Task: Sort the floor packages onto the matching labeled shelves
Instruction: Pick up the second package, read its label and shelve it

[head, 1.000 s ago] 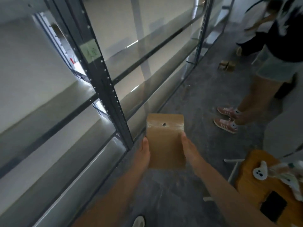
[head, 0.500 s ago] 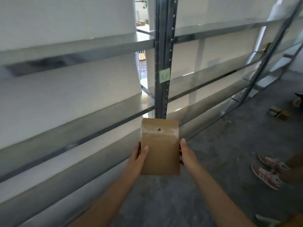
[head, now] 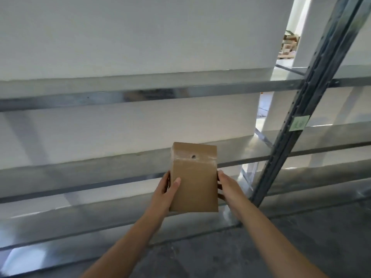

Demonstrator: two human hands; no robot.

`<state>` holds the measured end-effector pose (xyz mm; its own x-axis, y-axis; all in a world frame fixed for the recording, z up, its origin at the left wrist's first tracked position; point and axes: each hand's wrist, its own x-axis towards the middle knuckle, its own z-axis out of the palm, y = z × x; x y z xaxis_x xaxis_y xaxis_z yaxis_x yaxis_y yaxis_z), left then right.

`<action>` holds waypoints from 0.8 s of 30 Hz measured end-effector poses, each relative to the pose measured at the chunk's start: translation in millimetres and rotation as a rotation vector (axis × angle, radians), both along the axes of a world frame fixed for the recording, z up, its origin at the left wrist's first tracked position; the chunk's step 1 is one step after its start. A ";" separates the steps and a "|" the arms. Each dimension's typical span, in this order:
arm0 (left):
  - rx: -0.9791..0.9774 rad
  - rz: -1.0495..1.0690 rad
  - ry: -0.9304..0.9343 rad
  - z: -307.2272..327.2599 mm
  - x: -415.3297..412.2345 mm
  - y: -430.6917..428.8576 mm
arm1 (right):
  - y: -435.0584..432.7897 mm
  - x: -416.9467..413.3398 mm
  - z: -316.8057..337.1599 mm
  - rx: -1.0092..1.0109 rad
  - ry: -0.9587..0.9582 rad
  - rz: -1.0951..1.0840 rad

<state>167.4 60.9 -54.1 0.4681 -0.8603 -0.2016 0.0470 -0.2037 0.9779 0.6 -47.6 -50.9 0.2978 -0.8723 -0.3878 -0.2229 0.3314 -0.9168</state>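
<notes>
I hold a flat brown paper package upright in front of me, its top edge taped and pierced by a small hole. My left hand grips its left edge, thumb across the front. My right hand grips its right edge. The package hangs in front of the metal shelf unit, level with a middle shelf. A pale green label is stuck on the dark upright post to the right; its writing is too blurred to read.
Bare metal shelves run across the view: an upper one and a bottom one near the grey concrete floor. A white wall lies behind them. Through a gap at the top right, stacked cardboard shows.
My view has swung left and up along the shelving. The upright post with the label has slid to the right, and the other person's feet have left the frame. Both hands keep hold of the package.
</notes>
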 end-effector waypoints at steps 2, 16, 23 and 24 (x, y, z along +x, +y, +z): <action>-0.023 0.039 -0.013 5.4 19.3 13.1 | 6.6 25.1 9.4 -0.038 -0.032 0.049; -0.247 0.139 0.022 46.7 111.0 86.6 | 64.8 125.1 77.7 -0.220 -0.203 0.173; -0.320 0.099 0.169 52.4 127.0 101.2 | 61.8 134.9 85.4 -0.270 -0.132 0.232; -0.325 0.089 0.200 53.4 128.0 102.0 | 60.9 136.6 86.3 -0.229 -0.148 0.247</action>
<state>295.4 163.0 -0.7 0.5225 -0.8524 -0.0203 0.2468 0.1284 0.9605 137.2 13.4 35.4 0.5483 -0.8265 -0.1273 -0.1298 0.0663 -0.9893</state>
